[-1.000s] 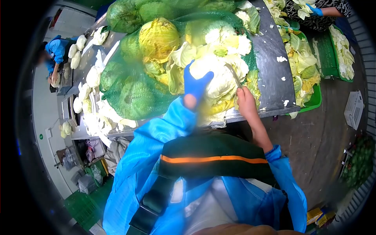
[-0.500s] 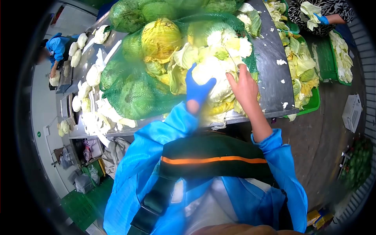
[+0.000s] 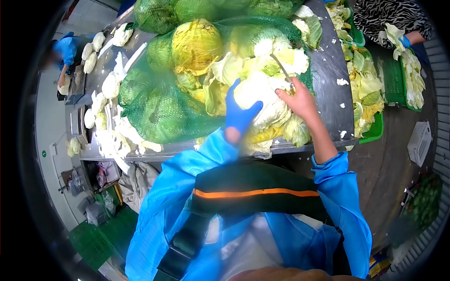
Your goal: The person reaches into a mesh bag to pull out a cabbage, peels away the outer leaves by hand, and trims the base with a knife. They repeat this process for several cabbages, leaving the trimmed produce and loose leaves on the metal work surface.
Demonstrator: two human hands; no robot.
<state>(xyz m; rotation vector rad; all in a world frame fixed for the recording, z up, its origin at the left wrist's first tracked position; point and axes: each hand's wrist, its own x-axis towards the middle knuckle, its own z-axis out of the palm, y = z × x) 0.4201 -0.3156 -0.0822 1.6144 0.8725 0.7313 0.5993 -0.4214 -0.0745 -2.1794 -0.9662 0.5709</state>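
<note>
A pale, trimmed cabbage sits at the near side of the metal table, among loose leaves. My left hand, in a blue glove, grips its left side with thumb and fingers spread around it. In my bare right hand is a knife, its thin blade pointing up and away over the cut leaves. The right hand is at the cabbage's right edge; its fingers partly hide the knife's handle. Behind lies a yellowed cabbage on a green mesh bag with cabbages inside.
More netted cabbages lie at the table's far side. Trimmed pale vegetables and stalks cover the left. Green crates of leaves stand at right. One co-worker's gloved hand holds leaves there; another person works far left.
My right hand has moved a little right with the knife, and more of the blade shows. My left hand stays on the cabbage. The co-worker's leaves at right have moved lower, towards a crate.
</note>
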